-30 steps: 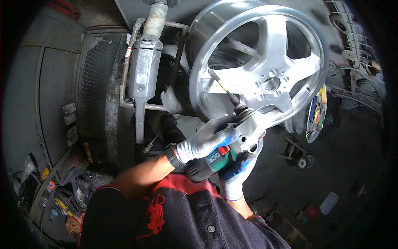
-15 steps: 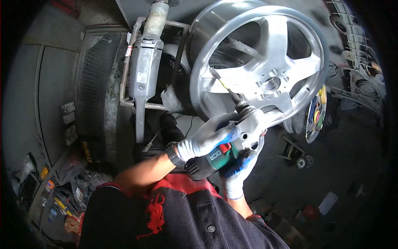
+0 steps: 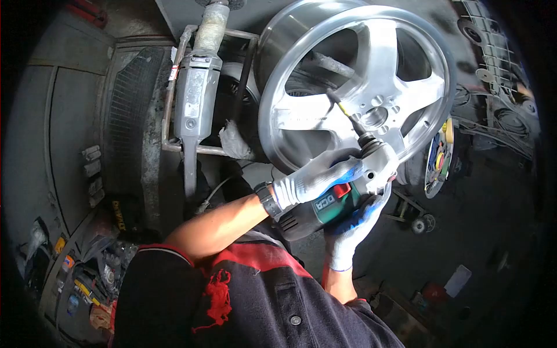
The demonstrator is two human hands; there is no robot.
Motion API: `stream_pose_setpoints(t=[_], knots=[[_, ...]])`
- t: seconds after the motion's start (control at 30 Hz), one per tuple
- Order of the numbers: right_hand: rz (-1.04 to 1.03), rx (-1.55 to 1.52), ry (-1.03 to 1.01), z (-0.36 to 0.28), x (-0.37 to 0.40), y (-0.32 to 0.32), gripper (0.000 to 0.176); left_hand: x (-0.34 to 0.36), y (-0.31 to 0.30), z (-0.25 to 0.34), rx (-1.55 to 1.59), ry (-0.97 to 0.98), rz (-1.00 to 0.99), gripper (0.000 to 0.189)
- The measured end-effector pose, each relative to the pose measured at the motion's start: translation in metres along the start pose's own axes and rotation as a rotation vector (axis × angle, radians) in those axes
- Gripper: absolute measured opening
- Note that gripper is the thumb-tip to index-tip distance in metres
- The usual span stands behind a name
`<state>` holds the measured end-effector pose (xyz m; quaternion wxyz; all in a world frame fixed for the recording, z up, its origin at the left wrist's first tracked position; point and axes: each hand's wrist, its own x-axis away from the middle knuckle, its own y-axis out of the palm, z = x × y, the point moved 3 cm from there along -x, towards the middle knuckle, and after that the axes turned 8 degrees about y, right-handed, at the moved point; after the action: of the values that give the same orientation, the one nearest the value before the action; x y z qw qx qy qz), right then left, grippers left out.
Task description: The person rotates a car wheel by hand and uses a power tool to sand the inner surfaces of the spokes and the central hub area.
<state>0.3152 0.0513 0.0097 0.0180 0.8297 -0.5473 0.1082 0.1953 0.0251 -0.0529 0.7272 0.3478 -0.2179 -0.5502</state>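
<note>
My left hand (image 3: 325,177), in a white and blue glove, is closed around the top of a green and black DCA power tool (image 3: 332,207) near its metal head. The gloved right hand (image 3: 357,226) grips the same tool from its right side and underneath. A thin bit (image 3: 343,112) with a dark tip sticks up from the tool's collar. It lies across the view of a silver five-spoke wheel rim (image 3: 299,111), left of the hub hole. Whether the tip touches the metal I cannot tell.
Left of the rim, a grey metal machine (image 3: 197,101) stands by a pipe frame (image 3: 168,124). A wire rack (image 3: 499,55) is at the upper right, above a coloured disc (image 3: 439,161). Tools and bags (image 3: 101,272) lie lower left; a small wheeled stand (image 3: 419,225) is at right.
Both hands and the tool have moved right. The bit's tip has shifted from the left spoke's outer part towards the hub. The rim appears slightly further left in view.
</note>
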Motion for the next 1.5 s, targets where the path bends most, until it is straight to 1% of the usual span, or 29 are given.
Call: stream_pose_setpoints(t=[0.07, 0.13, 0.17, 0.27, 0.33, 0.37, 0.43, 0.5, 0.57, 0.6, 0.63, 0.7, 0.73, 0.77, 0.83, 0.87, 0.9, 0.97, 1.0, 1.03, 1.1, 1.13, 1.17, 1.27, 1.33, 1.37, 1.43, 1.47, 1.5], knots=[[-0.026, -0.004, 0.01, -0.001, 0.006, 0.005, 0.067, 0.01, 0.0, -0.003, -0.008, 0.011, 0.031, 0.062], [0.063, -0.058, 0.083, 0.0, 0.014, 0.009, 0.085, 0.02, -0.001, 0.001, -0.018, 0.122, 0.106, 0.05], [0.065, -0.06, 0.084, -0.002, 0.015, 0.011, 0.085, 0.022, -0.001, 0.003, -0.019, 0.12, 0.105, 0.05], [0.027, -0.073, 0.093, -0.002, 0.014, 0.013, 0.084, 0.021, 0.0, 0.009, -0.037, 0.101, 0.078, 0.051], [-0.005, -0.03, 0.04, 0.001, 0.005, 0.004, 0.067, 0.009, 0.001, 0.005, -0.007, 0.017, 0.03, 0.061], [-0.008, -0.027, 0.038, 0.001, 0.003, 0.004, 0.067, 0.004, 0.001, 0.005, -0.005, 0.021, 0.032, 0.061], [0.087, 0.004, 0.028, -0.002, 0.0, 0.003, 0.066, -0.004, 0.003, 0.004, -0.009, 0.045, -0.035, 0.059], [0.076, -0.01, 0.02, 0.003, 0.002, 0.003, 0.065, 0.0, 0.001, 0.006, -0.01, 0.055, -0.03, 0.059], [0.018, 0.002, -0.013, 0.01, 0.008, 0.001, 0.065, 0.011, -0.003, 0.003, -0.02, -0.049, 0.008, 0.06], [0.0, -0.03, 0.074, 0.006, 0.015, 0.008, 0.07, 0.017, -0.006, 0.001, -0.027, -0.045, 0.019, 0.063], [-0.002, -0.032, 0.076, 0.009, 0.018, 0.01, 0.07, 0.024, -0.006, 0.0, -0.03, -0.045, 0.022, 0.063], [-0.068, -0.006, 0.019, 0.013, 0.024, 0.013, 0.076, 0.034, -0.009, 0.005, -0.047, 0.08, 0.102, 0.057], [-0.037, -0.01, 0.068, 0.013, 0.029, 0.017, 0.079, 0.039, -0.012, 0.011, -0.062, 0.018, 0.035, 0.076], [-0.039, -0.012, 0.068, 0.012, 0.032, 0.018, 0.079, 0.043, -0.014, 0.014, -0.065, 0.018, 0.036, 0.076], [-0.11, -0.045, 0.167, 0.014, 0.035, 0.022, 0.077, 0.052, -0.014, 0.02, -0.097, 0.046, 0.055, 0.078], [-0.107, -0.059, 0.106, 0.016, 0.037, 0.025, 0.076, 0.056, -0.014, 0.023, -0.108, 0.041, 0.091, 0.075], [-0.106, -0.061, 0.107, 0.014, 0.037, 0.025, 0.076, 0.056, -0.013, 0.023, -0.109, 0.04, 0.09, 0.075], [-0.054, -0.059, 0.113, 0.009, 0.035, 0.027, 0.089, 0.055, -0.012, 0.02, -0.093, 0.033, 0.08, 0.074], [-0.043, -0.077, 0.113, 0.008, 0.032, 0.026, 0.091, 0.05, -0.01, 0.02, -0.082, 0.049, 0.057, 0.072], [-0.038, -0.076, 0.108, 0.007, 0.028, 0.025, 0.091, 0.044, -0.01, 0.017, -0.08, 0.05, 0.051, 0.072], [0.095, -0.063, 0.11, 0.006, 0.02, 0.017, 0.09, 0.029, -0.007, 0.007, -0.061, 0.014, 0.034, 0.07], [-0.049, -0.008, -0.008, 0.006, 0.014, 0.009, 0.065, 0.018, -0.004, 0.005, 0.001, 0.022, -0.011, 0.067], [-0.019, 0.025, -0.018, 0.007, 0.009, 0.002, 0.066, 0.011, -0.001, 0.003, 0.038, -0.015, -0.028, 0.066], [0.032, -0.014, 0.054, 0.004, 0.008, 0.0, 0.067, 0.003, 0.0, 0.004, 0.007, -0.062, -0.088, 0.064], [0.013, 0.008, -0.031, 0.009, 0.009, -0.001, 0.07, 0.008, -0.002, 0.005, -0.06, -0.07, -0.052, 0.063], [0.015, 0.004, -0.027, 0.011, 0.012, -0.001, 0.07, 0.012, -0.002, 0.0, -0.063, -0.075, -0.052, 0.063], [-0.039, -0.026, 0.0, 0.013, 0.022, 0.01, 0.073, 0.026, -0.007, 0.001, -0.147, 0.091, 0.076, 0.06], [0.037, -0.087, 0.075, 0.012, 0.026, 0.015, 0.086, 0.035, -0.009, 0.002, -0.114, 0.066, 0.065, 0.061], [0.057, -0.057, 0.119, 0.015, 0.03, 0.015, 0.088, 0.041, -0.012, 0.007, -0.099, 0.034, 0.005, 0.077]])
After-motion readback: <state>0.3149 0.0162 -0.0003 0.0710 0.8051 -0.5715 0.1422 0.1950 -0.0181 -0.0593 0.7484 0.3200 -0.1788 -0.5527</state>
